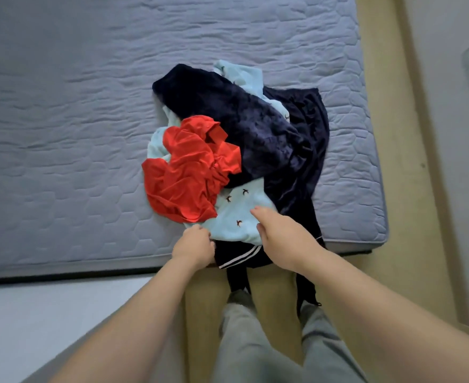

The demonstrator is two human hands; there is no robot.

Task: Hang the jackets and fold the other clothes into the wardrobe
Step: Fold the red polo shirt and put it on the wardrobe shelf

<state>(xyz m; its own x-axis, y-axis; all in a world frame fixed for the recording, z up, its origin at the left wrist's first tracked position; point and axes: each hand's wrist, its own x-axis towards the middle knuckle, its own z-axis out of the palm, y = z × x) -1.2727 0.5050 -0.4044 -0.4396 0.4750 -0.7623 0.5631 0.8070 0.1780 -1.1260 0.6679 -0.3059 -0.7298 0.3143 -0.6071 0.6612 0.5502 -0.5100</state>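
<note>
A heap of clothes lies near the bed's front right corner. On its left is a crumpled red garment (189,170). A dark navy velvety garment (241,120) drapes across the top. Under them lies a light blue garment with small bird prints (236,214). A dark garment with white stripes (236,257) hangs over the bed edge. My left hand (193,248) pinches the light blue garment's near left edge. My right hand (280,234) rests on the light blue garment's near right part, with the thumb and a finger spread.
The clothes sit on a grey-blue quilted mattress (89,120). A tan floor strip (388,134) runs along the bed's right side beside a pale wall (454,134). My legs in grey trousers (258,341) stand at the bed's front edge.
</note>
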